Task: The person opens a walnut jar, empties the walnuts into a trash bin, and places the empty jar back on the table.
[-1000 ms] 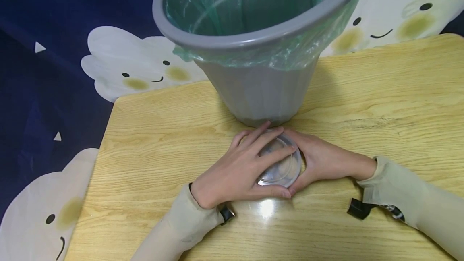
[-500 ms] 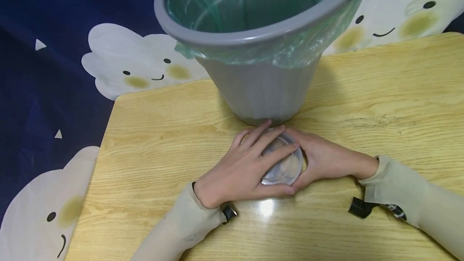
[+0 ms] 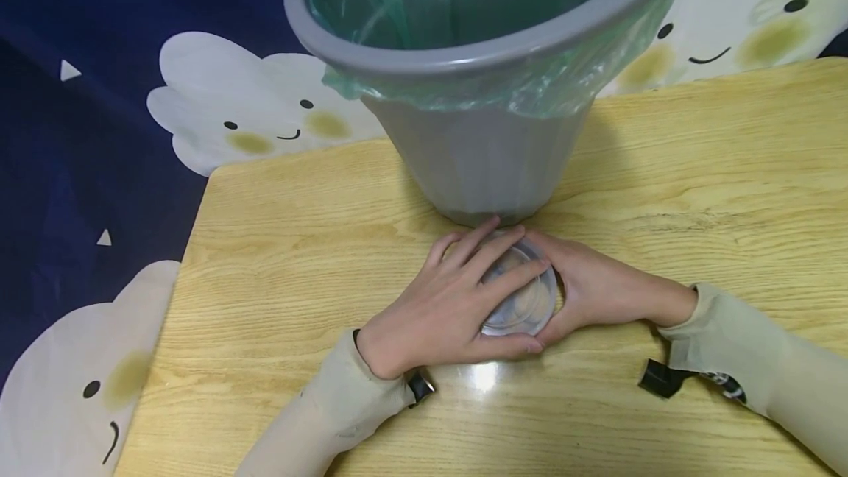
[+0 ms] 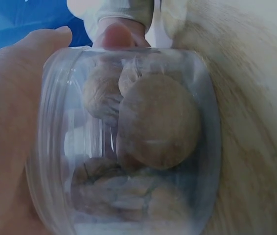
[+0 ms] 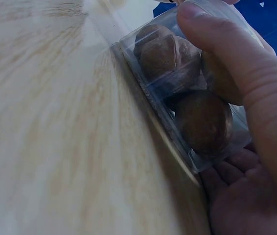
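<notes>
A clear plastic jar (image 3: 538, 300) stands on the table just in front of the bin. Through its wall in the left wrist view show several round brown nut-like pieces (image 4: 158, 120); their exact kind is unclear. My left hand (image 3: 444, 308) lies over the lid from the left, fingers spread across the top and thumb along the near edge, gripping it. From the right, my right hand (image 3: 596, 289) holds the jar's side between thumb and fingers. In the right wrist view the jar (image 5: 192, 159) sits low against the tabletop, with the right thumb (image 5: 226, 41) along it.
A grey bin (image 3: 483, 153) with a green plastic liner (image 3: 457, 90) stands right behind the jar on the wooden table (image 3: 298, 241). Dark blue cloth (image 3: 79, 168) printed with white clouds borders the table at the left and back.
The head view has tilted slightly, so the bin sits a little higher in it. Both hands keep the same hold on the jar and its lid.
</notes>
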Demonstrator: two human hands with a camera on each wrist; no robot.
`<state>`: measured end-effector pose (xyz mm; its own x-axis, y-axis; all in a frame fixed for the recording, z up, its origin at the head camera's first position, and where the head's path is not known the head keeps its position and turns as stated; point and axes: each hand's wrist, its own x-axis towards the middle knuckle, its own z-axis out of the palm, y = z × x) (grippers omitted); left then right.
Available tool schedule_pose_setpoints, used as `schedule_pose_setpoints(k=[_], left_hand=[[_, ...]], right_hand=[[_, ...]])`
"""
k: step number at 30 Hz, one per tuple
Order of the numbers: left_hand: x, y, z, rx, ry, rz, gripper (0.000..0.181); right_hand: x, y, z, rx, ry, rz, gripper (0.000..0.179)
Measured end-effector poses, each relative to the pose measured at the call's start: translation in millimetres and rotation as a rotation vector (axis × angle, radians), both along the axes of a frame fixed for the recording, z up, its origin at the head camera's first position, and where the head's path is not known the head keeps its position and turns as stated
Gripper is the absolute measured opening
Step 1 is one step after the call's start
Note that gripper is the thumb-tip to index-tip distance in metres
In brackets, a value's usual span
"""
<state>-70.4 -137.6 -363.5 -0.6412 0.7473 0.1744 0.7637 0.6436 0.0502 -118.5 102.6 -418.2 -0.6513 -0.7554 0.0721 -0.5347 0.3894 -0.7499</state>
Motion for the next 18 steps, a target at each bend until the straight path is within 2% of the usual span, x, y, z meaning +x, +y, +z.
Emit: schedule_pose_setpoints(k=[12, 18], left_hand=[[2.0, 1.7, 0.4, 0.004, 0.013, 0.01, 0.084], [2.5, 2.3, 0.4, 0.014, 0.009, 0.012, 0.084]], right_hand=[[0.9, -1.3, 2.3, -0.009, -0.052, -0.018, 0.127], [0.1, -0.6, 0.6, -0.007, -0.034, -0.007, 0.127]])
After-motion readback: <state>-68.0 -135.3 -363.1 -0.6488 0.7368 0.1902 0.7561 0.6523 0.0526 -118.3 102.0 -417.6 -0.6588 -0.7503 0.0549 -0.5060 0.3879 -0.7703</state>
